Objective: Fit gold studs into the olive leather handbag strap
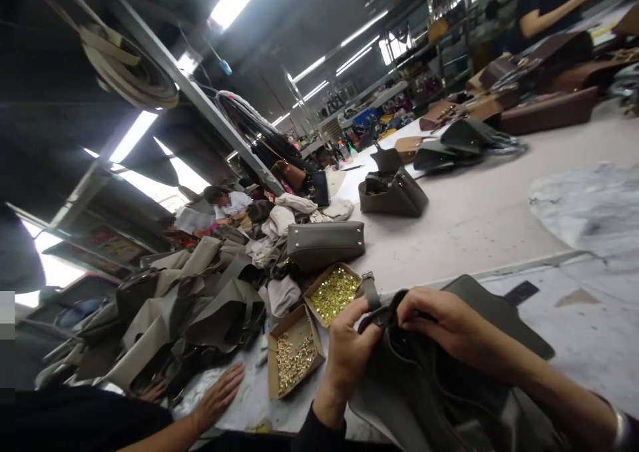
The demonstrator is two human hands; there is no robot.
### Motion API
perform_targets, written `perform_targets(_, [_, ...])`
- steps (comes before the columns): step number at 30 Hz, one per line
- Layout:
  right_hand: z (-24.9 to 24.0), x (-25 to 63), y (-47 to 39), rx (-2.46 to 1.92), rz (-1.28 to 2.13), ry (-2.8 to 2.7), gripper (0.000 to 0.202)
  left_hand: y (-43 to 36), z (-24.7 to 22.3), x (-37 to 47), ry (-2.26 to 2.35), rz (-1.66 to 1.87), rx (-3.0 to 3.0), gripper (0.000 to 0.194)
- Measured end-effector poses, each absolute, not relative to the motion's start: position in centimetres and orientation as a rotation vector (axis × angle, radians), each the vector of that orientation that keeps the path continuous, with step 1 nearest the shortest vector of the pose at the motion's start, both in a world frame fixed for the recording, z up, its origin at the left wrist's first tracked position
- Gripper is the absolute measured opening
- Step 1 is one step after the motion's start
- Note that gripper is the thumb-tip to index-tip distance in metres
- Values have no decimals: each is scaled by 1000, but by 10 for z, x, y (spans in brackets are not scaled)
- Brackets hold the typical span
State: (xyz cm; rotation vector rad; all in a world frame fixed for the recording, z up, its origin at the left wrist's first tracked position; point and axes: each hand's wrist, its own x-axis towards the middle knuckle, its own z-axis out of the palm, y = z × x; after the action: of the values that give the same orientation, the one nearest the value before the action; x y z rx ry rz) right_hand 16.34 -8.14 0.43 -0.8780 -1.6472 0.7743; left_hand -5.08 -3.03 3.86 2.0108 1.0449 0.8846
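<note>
Olive bag (449, 385), mouth facing up-left, strap end upright; fingers of left hand (347, 345) and right hand (449, 325) pinch its rim.

The olive handbag (449, 385) runs off the bottom edge, its inside too dark to read. The right hand (452, 325) fingertips are hidden in its opening. The far shelves (424, 59) blur together; a co-worker's arm (164, 425) is cut off below.

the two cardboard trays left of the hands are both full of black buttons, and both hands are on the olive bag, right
Not quite. In the head view the two cardboard trays hold shiny gold-coloured metal bits, not black buttons. The rest stands: left hand and right hand are both on the olive bag.
</note>
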Motion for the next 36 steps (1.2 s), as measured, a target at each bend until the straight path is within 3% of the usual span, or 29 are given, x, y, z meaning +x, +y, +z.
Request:
perform_targets(10, [1, 172, -75, -890, 613, -1771, 13, -16, 45, -53, 1102, 735, 1929, 33])
perform_targets(15, [-4, 173, -74, -857, 548, -1762, 14, -22, 46, -44, 1244, 809, 1944, 23])
perform_targets(23, [-14, 176, -68, -885, 498, -1764, 16, -28, 48, -34, 1308, 829, 1990, 27])
perform_targets(30, [9, 176, -57, -982, 392, -1912, 19, -33, 59, -29, 1281, 771, 2003, 26])
perform_targets(36, [20, 157, -27, -884, 548, -1947, 19, -29, 60, -47, 1434, 854, 1917, 46])
